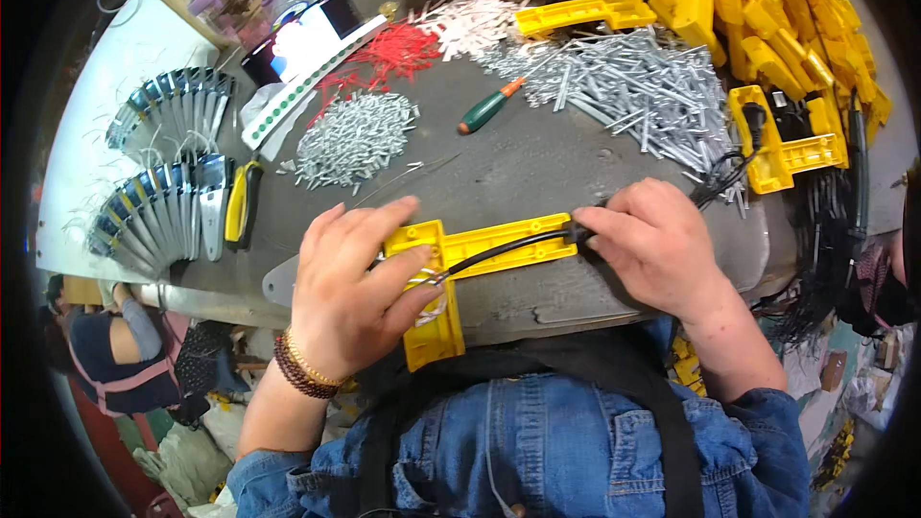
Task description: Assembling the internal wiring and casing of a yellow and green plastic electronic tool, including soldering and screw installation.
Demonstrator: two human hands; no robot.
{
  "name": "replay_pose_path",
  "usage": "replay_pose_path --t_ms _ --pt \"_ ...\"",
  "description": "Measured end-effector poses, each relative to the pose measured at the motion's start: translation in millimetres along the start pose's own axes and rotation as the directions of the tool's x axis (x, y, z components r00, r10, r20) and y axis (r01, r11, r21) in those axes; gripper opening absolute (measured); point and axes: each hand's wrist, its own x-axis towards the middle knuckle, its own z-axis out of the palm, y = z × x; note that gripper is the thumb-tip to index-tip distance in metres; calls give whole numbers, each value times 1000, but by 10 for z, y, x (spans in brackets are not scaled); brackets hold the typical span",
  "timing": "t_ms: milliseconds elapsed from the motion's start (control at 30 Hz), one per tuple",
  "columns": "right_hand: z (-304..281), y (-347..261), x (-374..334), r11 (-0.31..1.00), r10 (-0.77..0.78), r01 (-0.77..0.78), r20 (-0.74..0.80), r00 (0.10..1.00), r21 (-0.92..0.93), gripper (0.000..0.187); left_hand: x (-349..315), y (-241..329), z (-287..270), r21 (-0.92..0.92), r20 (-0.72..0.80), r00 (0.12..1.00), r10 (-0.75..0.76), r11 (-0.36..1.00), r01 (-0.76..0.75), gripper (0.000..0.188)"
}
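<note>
A T-shaped yellow plastic housing half (508, 242) lies in front of me, its hollow side up. My left hand (357, 273) is closed over its wide end, thumb and fingers bent near bare wire ends (430, 299). From those wires a black cable (499, 248) runs along the handle part. At the handle's right end my right hand (652, 245) pinches the cable at its black sleeve. A grey metal blade with a hole (279, 284) sticks out to the left from under my left hand; how it joins the housing is hidden.
Piles of short metal pins (355, 139), long screws (643, 86) and yellow housings (767, 10) lie beyond my hands. A green screwdriver (487, 110) rests between them. At left are fanned metal blades with wires (144, 221) and yellow-handled pliers (242, 203). Black cables (815, 240) hang at right.
</note>
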Motion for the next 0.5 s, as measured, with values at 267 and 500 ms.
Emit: replay_pose_path --t_ms 267,500 --pt "-899 381 -147 932 51 -70 -64 997 -355 46 -183 -51 75 -134 -94 993 -69 989 57 21" --pt "-1719 974 -419 625 195 -36 112 974 -780 35 57 -50 200 -172 -150 988 -38 985 12 18"
